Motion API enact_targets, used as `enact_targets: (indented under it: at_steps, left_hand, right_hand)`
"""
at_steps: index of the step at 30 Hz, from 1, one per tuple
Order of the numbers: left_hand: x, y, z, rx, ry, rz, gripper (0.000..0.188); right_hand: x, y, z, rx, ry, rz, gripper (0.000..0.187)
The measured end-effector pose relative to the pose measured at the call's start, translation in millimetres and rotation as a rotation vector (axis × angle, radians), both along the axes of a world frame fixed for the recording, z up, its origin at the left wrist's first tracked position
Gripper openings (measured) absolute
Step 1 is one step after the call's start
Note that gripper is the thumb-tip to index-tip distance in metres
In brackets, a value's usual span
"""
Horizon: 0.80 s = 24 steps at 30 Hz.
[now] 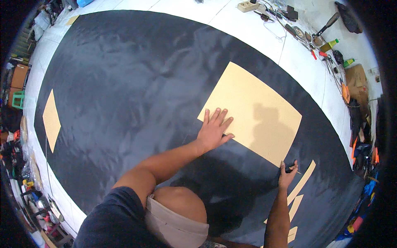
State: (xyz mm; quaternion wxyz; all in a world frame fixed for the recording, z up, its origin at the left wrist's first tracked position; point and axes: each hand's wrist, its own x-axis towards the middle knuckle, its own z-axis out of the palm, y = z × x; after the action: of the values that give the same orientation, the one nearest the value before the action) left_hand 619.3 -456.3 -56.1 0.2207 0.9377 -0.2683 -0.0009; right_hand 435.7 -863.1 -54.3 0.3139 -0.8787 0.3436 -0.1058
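Note:
My left hand point(215, 129) lies open on the near left edge of a tan sheet point(256, 107), fingers spread and pressing it flat. A small dark bit shows beside its thumb, too little to name. At the sheet's near right corner, my right hand point(288, 174) has its fingers curled, the thumb touching or almost touching the corner. Something dark sits between those fingers, and I cannot make out what it is. Under the tan sheet spreads a large black sheet point(124, 91), slightly wrinkled. My bent knee and light shorts show below.
Several narrow tan strips point(301, 182) lie right of my right forearm. A tan diamond-shaped piece point(51, 121) rests at the far left. White floor tiles point(223, 12) surround the black sheet. Hand tools point(306, 35) and cables line the right wall; clutter with a green stool point(18, 99) stands left.

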Motion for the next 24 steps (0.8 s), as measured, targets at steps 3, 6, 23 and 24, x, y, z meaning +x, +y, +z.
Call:
enact_targets:
  at_steps: [3, 6, 23, 24]
  left_hand:
    - [1, 3, 1, 0.000, 0.016, 0.002, 0.070]
    - [2, 0, 1, -0.008, 0.042, -0.002, 0.071]
    - [2, -9, -9, 0.073, -0.078, 0.007, 0.068]
    - [2, -9, -8, 0.065, -0.084, 0.006, 0.067]
  right_hand:
    - [1, 5, 4, -0.002, 0.034, -0.011, 0.084]
    - [-2, 6, 7, -0.026, 0.020, -0.011, 0.083]
    - [8, 10, 20, -0.018, 0.075, -0.119, 0.100]
    - [8, 10, 22, 0.028, 0.096, -0.124, 0.102]
